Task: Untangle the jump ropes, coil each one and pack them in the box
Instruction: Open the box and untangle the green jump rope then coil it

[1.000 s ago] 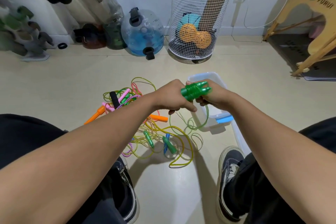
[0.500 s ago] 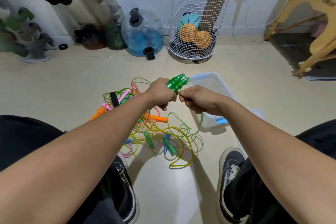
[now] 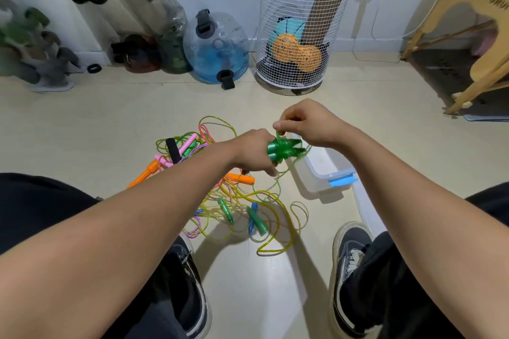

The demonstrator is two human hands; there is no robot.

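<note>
My left hand [image 3: 253,150] grips a pair of green jump-rope handles [image 3: 285,149] held side by side, with green cord wound around them. Just above them my right hand [image 3: 305,124] pinches the green cord [image 3: 277,135] between thumb and fingers. The loose end of that cord [image 3: 281,181] hangs down to the floor. Below my hands lies a tangle of jump ropes [image 3: 220,195] with orange, pink, green and blue handles. A clear plastic box [image 3: 325,173] with a blue clip stands on the floor to the right of the tangle.
My two shoes [image 3: 190,283] flank the floor near me. Along the far wall stand a white wire basket [image 3: 297,36] with balls, a blue water jug [image 3: 217,47] and dark bags. A wooden stool [image 3: 473,30] is at the right.
Both hands shifted left and back to the right with the green handles. My right hand has risen above the handles and now pinches the cord there. More cord is wound around the handles.
</note>
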